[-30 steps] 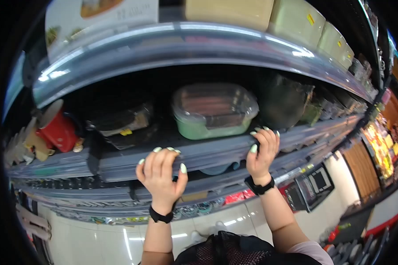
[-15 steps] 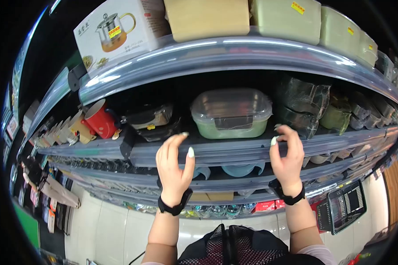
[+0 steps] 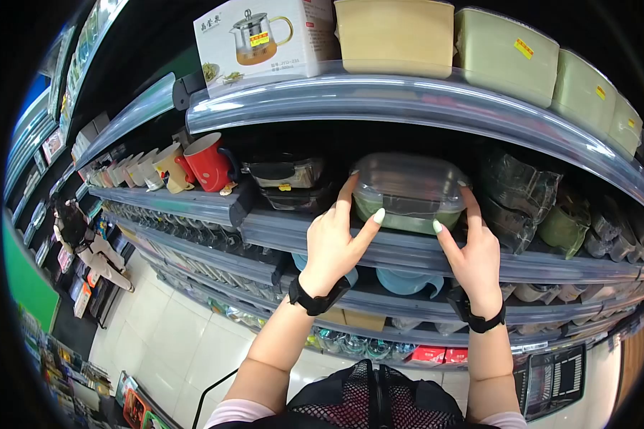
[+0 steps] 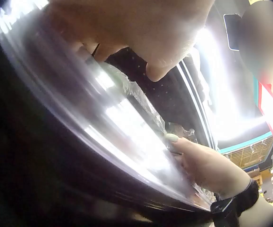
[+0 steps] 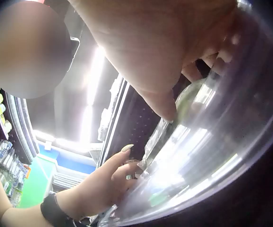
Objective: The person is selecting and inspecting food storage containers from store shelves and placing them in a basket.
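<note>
Container [image 3: 409, 191], clear-lidded, green-based, between fingers [image 3: 344, 201]

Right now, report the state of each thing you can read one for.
Green-based food container: lid on
Left-hand fingers: gripping the container's left end
Right-hand fingers: gripping its right end
Red mug: upright
Beige mug: upright
Teapot box: upright, top out of view
Green vessel: wrapped in clear plastic

A green rectangular plastic container [image 3: 410, 191] sits near the front edge of the grey shelf [image 3: 279, 232], between the left hand [image 3: 334, 239] and right hand [image 3: 476, 256]. Left lie stacked black rectangular boxes [image 3: 288, 177]; right, dark plastic-wrapped goods [image 3: 516, 196].
</note>
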The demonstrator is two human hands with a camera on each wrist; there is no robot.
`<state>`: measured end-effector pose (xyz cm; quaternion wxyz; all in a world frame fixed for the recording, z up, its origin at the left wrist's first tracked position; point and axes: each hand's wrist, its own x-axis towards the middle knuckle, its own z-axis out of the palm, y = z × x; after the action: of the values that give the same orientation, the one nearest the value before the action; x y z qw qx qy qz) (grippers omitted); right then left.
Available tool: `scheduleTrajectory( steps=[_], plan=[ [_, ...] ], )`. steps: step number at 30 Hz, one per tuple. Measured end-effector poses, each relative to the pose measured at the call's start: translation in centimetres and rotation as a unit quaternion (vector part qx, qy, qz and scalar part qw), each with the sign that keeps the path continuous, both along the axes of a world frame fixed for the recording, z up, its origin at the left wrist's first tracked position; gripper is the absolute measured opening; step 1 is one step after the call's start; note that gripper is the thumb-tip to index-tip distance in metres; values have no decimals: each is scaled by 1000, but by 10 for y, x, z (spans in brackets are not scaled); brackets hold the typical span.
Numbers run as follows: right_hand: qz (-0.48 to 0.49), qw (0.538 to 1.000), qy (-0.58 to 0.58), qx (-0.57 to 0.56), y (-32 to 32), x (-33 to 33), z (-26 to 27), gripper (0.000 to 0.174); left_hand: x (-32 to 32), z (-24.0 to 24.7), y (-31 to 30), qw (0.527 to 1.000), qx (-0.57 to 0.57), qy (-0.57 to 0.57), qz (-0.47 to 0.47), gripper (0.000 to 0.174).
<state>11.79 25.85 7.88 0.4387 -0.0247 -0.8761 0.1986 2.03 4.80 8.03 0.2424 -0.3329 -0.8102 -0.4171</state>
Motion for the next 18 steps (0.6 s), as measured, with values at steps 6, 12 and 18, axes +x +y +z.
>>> scheduleTrajectory(
  steps=[6, 12, 18],
  plan=[
    [74, 992, 76, -72, -1, 0, -8, 65, 6, -3, 7, 990, 129, 45, -42, 69],
    [112, 983, 121, -75, 6, 6, -22, 62, 3, -33, 6, 941, 307, 30, -137, 64],
    [164, 969, 179, -45, 13, 3, -34, 58, 3, -46, 4, 930, 335, -25, -151, 62]
  ],
)
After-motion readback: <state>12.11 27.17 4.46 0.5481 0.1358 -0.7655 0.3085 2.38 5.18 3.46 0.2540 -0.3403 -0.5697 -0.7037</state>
